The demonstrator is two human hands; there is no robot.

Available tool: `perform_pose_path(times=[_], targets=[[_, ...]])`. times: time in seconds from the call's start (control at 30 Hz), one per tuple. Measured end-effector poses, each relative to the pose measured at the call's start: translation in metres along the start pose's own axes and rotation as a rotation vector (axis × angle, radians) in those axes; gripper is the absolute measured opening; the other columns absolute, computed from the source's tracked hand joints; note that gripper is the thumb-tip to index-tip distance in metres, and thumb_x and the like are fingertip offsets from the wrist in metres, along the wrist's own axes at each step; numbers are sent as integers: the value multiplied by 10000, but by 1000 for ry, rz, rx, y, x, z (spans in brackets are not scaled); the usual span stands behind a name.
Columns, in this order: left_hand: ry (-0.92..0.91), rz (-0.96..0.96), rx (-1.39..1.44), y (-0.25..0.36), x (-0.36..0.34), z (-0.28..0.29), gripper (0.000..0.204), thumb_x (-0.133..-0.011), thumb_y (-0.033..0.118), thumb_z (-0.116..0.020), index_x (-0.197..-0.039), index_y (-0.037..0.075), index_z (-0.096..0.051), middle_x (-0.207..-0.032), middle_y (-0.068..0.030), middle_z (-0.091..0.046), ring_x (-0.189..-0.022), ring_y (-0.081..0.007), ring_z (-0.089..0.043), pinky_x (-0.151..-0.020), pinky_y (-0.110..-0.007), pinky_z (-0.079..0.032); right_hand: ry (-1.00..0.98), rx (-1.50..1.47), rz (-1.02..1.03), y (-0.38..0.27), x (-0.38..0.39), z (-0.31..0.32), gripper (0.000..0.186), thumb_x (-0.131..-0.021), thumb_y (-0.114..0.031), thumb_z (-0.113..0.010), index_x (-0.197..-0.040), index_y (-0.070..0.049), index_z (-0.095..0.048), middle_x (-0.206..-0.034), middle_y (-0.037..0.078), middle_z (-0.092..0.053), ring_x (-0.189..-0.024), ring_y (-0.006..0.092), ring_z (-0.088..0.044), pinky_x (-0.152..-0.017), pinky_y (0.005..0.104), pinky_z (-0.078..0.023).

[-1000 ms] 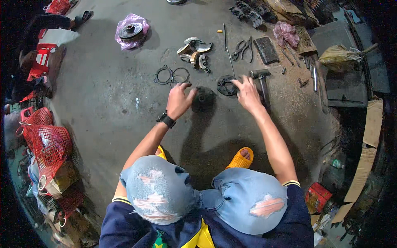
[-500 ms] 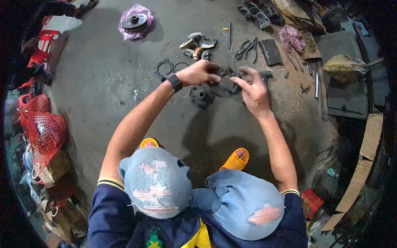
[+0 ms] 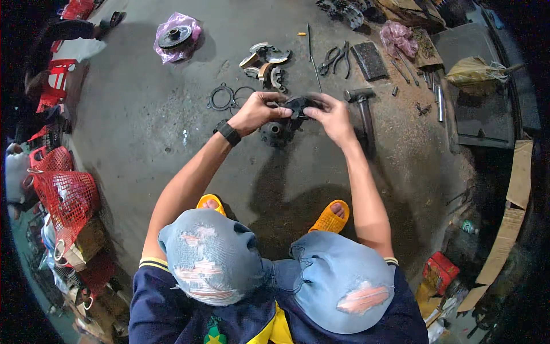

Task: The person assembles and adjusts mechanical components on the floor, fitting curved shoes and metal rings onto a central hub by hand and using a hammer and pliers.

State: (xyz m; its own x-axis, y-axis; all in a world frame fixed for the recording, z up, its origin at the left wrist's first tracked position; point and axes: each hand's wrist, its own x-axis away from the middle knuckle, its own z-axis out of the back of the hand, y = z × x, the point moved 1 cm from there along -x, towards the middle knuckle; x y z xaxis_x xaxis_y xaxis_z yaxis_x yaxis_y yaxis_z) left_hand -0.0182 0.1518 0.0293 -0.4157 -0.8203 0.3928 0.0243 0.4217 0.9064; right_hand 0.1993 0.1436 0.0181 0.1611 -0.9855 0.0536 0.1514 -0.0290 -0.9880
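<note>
1. The left hand (image 3: 255, 116) pinches a dark, roundish metal part (image 3: 297, 106), thumb on the near side, fingers curled behind.
2. The right hand (image 3: 332, 119) grips the same part from the right, its thumb laid over the face. Those fingers are blurred, so from where I stand I can't quite make out the part's full shape.
3. The part is between both hands, out beyond the person's knees.
4. Near it, a dark hub (image 3: 275, 135) sits on the grey floor (image 3: 149, 189), raised centre upward.
5. Past the left hand lie two thin rings (image 3: 210, 98), then a cluster of curved pieces (image 3: 263, 72).
6. Past the right hand rest a hammer (image 3: 365, 112) and pliers (image 3: 345, 51).
7. Farther off, a dark pulley (image 3: 175, 38) lies on pink plastic (image 3: 169, 56).
</note>
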Motion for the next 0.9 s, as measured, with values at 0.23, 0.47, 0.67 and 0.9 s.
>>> perform_pose_path(times=[0.23, 0.47, 0.67, 0.9], targets=[[234, -565, -612, -1, 6, -15, 312, -754, 8, -711, -1059, -6, -644, -954, -80, -640, -865, -182, -639, -770, -308, -511, 200, -87, -126, -14, 7, -10, 331, -723, 78, -682, -1051, 56, -643, -979, 117, -691, -865, 151, -641, -802, 287, -511], [21, -903, -998, 27, 13, -30, 400, -743, 13, -633, -1139, 58, -593, -1149, -139, -529, -1117, -318, -527, -895, -387, -473, -97, -1181, -739, 42, 50, 10, 367, -919, -324, -588, -1167, -54, -586, -1100, 113, -648, -959, 233, -615, -775, 347, -486], [-23, -938, -1189, 20, 17, -22, 393, -778, 40, -608, -1170, 53, -578, -1188, -138, -526, -1200, -316, -484, -961, -386, -465, 25, -1031, -793, 10, 40, -4, 310, -928, -373, -580, -1037, -85, -614, -885, 42, -655, -725, 174, -603, -630, 288, -455], [404, -327, -130, -25, 9, -25, 323, -889, 110, -627, -1174, -20, -546, -1045, -129, -606, -951, -264, -633, -789, -343, -550, 16, -732, -411, -1, 24, -2, 265, -828, -91, -689, -1073, -66, -591, -996, 22, -644, -908, 165, -594, -808, 362, -458]])
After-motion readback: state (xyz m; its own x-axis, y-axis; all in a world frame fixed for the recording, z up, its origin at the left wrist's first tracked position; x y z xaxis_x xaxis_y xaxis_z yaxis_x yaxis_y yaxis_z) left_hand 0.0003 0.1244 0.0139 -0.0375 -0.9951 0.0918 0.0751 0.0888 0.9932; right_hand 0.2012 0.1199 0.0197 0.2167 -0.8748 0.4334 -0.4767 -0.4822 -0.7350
